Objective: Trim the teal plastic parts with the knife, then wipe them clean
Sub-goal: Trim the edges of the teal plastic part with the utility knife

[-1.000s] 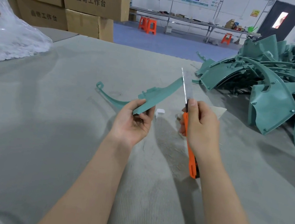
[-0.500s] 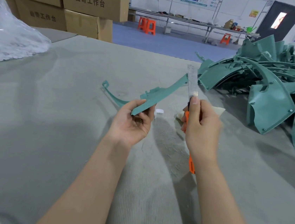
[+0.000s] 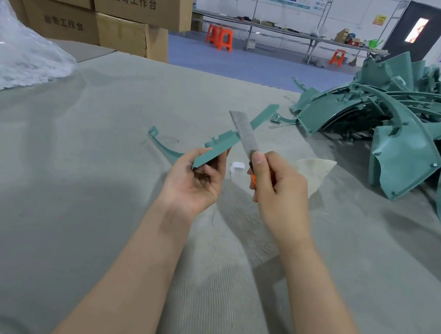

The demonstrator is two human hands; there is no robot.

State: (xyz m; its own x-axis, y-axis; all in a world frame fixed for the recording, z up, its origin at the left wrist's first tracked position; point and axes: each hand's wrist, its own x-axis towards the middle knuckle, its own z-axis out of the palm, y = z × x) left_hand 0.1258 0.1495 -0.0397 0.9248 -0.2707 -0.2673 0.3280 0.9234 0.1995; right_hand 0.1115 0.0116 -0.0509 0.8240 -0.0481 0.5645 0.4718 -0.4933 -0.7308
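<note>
My left hand (image 3: pixel 194 181) holds a long, curved teal plastic part (image 3: pixel 217 150) above the grey felt table (image 3: pixel 72 205) — fingers curled around its near end, thumb along the edge, the far end pointing up and away to the right. My right hand (image 3: pixel 274 189) is closed around the orange handle of the knife (image 3: pixel 245 135), thumb pressed near the base of the blade. The extended blade crosses in front of the part at its middle; whether it touches I cannot tell. A pale cloth (image 3: pixel 315 169) lies on the table just beyond my right hand, and a heap of teal parts (image 3: pixel 398 137) sits at the right — well apart.
</note>
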